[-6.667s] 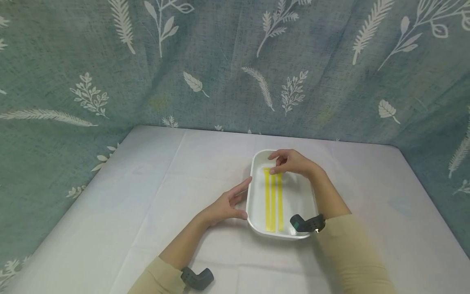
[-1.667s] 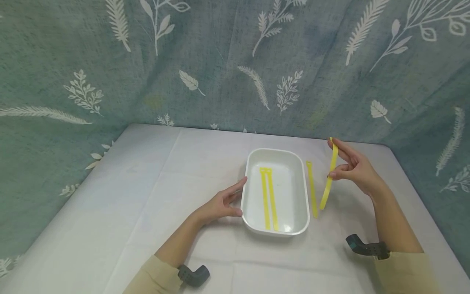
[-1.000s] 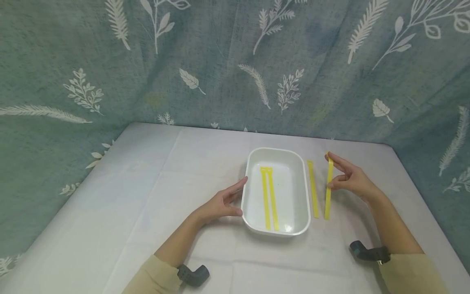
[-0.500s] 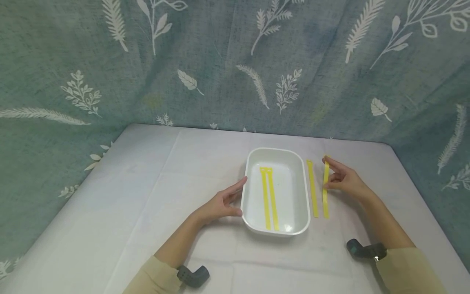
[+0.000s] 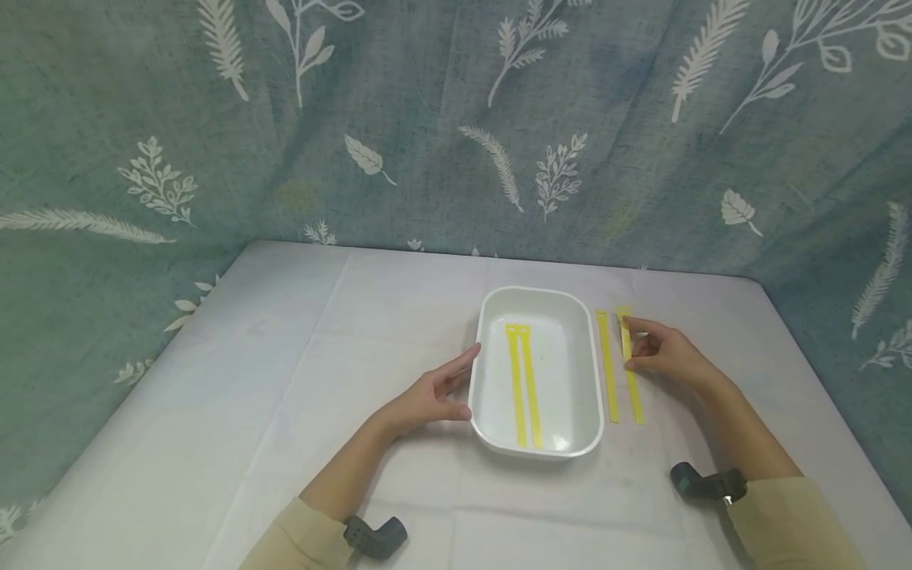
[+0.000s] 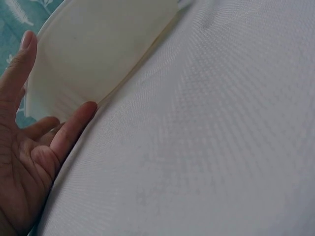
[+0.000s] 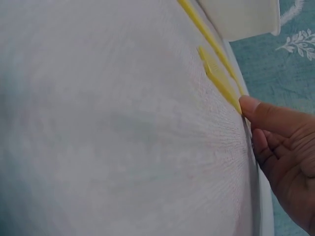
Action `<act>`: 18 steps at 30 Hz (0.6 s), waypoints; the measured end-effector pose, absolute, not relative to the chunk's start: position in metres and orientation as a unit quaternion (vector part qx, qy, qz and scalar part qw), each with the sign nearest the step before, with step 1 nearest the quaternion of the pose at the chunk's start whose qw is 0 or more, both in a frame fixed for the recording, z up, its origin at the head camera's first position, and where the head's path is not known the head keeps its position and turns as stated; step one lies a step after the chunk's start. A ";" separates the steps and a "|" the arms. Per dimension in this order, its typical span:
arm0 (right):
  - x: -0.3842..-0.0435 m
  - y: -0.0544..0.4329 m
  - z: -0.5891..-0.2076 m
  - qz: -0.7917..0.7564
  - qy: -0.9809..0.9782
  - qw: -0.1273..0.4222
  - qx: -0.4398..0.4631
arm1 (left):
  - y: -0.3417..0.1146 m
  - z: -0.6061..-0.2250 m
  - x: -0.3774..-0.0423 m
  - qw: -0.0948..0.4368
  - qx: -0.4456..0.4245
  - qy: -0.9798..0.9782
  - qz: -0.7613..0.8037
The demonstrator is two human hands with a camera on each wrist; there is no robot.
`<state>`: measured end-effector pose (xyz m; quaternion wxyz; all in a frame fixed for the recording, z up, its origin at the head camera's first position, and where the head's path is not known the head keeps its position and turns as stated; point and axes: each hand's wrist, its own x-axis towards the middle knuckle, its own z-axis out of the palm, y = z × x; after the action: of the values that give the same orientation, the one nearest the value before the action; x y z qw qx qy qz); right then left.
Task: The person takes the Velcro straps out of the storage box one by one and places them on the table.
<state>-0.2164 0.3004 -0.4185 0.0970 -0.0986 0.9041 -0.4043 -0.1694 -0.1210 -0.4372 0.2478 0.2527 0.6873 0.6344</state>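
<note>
My right hand [image 5: 666, 354] pinches a yellow cable tie [image 5: 633, 396], a flat strap with a wider head, thumb at its middle and fingers near its head. The tie lies along the tablecloth, its near end flat in the right wrist view. Just left of it, a second yellow cable tie [image 5: 608, 372] lies almost parallel. Two more yellow cable ties [image 5: 516, 388] with slotted heads lie side by side in the white tray [image 5: 570, 453]. My left hand [image 5: 427, 400] has its index finger and thumb spread against the tray's left side; in the left wrist view the fingers [image 6: 74, 130] touch its outer wall.
A white cloth covers the table [image 5: 356, 340]. Behind it hangs a green-blue curtain [image 5: 427, 158] with white leaf prints. Dark wrist cameras are strapped on both forearms, the right one [image 5: 705, 483] close over the cloth.
One cable tie has left the tray, which held three at first. My right hand has lowered the raised tie onto the cloth beside the other and moved slightly left. My left hand stays at the tray.
</note>
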 end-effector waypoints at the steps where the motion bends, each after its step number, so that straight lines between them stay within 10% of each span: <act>1: -0.217 0.300 -0.418 -0.397 0.908 0.099 -0.091 | -0.121 -0.437 -0.169 0.248 0.252 0.687 0.635; 18: -0.219 0.295 -0.409 -0.395 0.907 0.140 -0.024 | -0.121 -0.438 -0.168 0.239 0.263 0.687 0.634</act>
<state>-0.2193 0.2949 -0.4086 0.1404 -0.0243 0.9074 -0.3955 -0.1684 -0.1214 -0.4381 0.2392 0.2631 0.6870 0.6337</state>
